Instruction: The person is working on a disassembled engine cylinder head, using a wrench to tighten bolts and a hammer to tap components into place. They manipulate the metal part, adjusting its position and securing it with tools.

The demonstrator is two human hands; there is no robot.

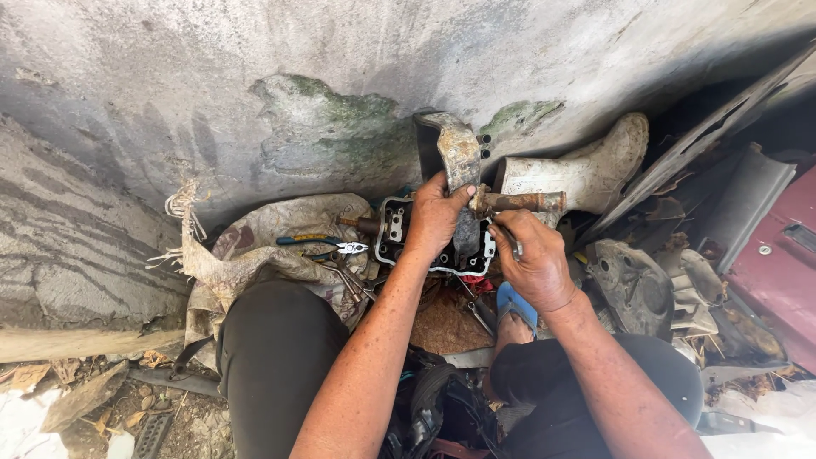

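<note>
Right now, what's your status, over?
Left hand grips rusty metal bracket. Right hand holds slim tool at engine part. Pliers beside, not blocking.

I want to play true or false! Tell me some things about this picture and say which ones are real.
1. The left hand grips a rusty metal part. True.
2. Pliers with blue and yellow handles lie on the cloth sack. True.
3. The right hand is flat on the ground. False: it is raised beside the engine part, closed around a thin tool.
4. A white rubber boot lies by the wall. True.
5. The sandal is red. False: it is blue.
</note>
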